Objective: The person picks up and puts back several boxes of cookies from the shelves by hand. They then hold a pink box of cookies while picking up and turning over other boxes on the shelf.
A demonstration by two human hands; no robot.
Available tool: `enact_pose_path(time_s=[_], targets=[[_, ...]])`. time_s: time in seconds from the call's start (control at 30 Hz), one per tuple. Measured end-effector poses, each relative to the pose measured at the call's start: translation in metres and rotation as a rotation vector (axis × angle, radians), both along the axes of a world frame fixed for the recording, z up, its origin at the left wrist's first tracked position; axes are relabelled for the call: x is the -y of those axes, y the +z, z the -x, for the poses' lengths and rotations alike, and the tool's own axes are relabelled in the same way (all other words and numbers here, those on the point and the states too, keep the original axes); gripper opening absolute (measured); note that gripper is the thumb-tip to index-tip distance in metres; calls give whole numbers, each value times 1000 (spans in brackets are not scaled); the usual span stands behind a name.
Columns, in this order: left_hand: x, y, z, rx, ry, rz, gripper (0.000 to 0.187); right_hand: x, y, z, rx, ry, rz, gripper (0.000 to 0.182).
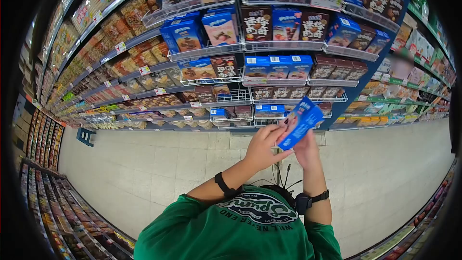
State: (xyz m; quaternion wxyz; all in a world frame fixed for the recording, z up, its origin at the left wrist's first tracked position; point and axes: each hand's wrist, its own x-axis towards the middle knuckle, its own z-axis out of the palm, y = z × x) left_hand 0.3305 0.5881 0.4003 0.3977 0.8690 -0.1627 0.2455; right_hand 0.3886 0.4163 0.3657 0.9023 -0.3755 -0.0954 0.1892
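Head camera view: a slim, blue rectangular cardboard carton (302, 124) is held between two bare hands above a pale tiled floor (192, 159), in front of stocked shelves. Its upper end is tilted to the right. The carton's left edge is gripped by the left hand (263, 145), its fingers closed in narrowly and its thumb placed near the lower end. The carton's right side is held from behind by the right hand (305, 148), whose fingers are mostly hidden. A black band (226, 185) is worn on the left wrist. Beyond, dark brown printed boxes (256, 24) are lined up in clear-fronted trays.
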Motion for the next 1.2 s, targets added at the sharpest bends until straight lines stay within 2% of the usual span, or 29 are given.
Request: enact_pose_path(time_s=[0.03,0.1,0.17,0.23,0.37,0.43,0.47,0.53,0.57,0.63,0.67,0.7,0.77,0.8,0.83,0.9,0.97,1.03,1.07,1.1,1.17,1.2], targets=[[10,6,2,-6,-6,-4,65,10,-1,-1,-6,-6,-4,79],[22,15,5,133,-54,-163,56,27,6,-4,-164,138,-434,86],[29,4,6,116,-119,-116,51,35,11,-5,-209,118,-449,89],[35,2,9,183,-150,-119,45,40,6,-7,-148,226,-535,87],[40,-8,12,168,-174,-81,45,47,-3,-8,-234,245,-540,89],[44,-16,13,-105,-127,244,56,51,-3,-5,-241,255,-488,91],[46,-18,12,-94,-101,239,56,51,-8,-7,-263,205,-447,91],[50,-17,5,-435,-69,495,71,46,-11,-12,-268,172,-363,84],[48,-19,2,-414,-39,499,71,43,-11,-15,-262,207,-359,84],[43,-26,-5,-505,-152,636,78,39,-10,-23,-220,156,-68,79],[37,-32,-10,-478,-167,661,77,36,-15,-31,-164,164,-4,76],[27,-34,-15,-460,-159,664,77,30,-11,-37,-150,178,0,76],[-3,-33,-29,-363,-43,532,75,17,1,-52,95,27,320,75],[-17,-36,-39,-250,-32,546,71,12,8,-59,228,12,330,66],[-28,-24,-42,-233,-30,550,71,5,21,-65,245,17,333,66],[-51,5,-42,-279,12,490,70,-15,52,-72,677,-38,534,65],[-69,26,-46,-265,50,441,71,-39,80,-84,675,-69,566,64],[-91,40,-56,-156,107,406,69,-66,95,-105,860,-114,695,58],[-103,50,-61,-84,182,311,68,-79,105,-112,879,-137,726,58],[-117,54,-73,20,156,313,68,-94,118,-119,889,-140,729,58],[-138,82,-83,20,315,200,69,-123,146,-131,915,-152,766,62],[-147,97,-89,66,287,212,70,-136,161,-137,989,-183,799,64]])
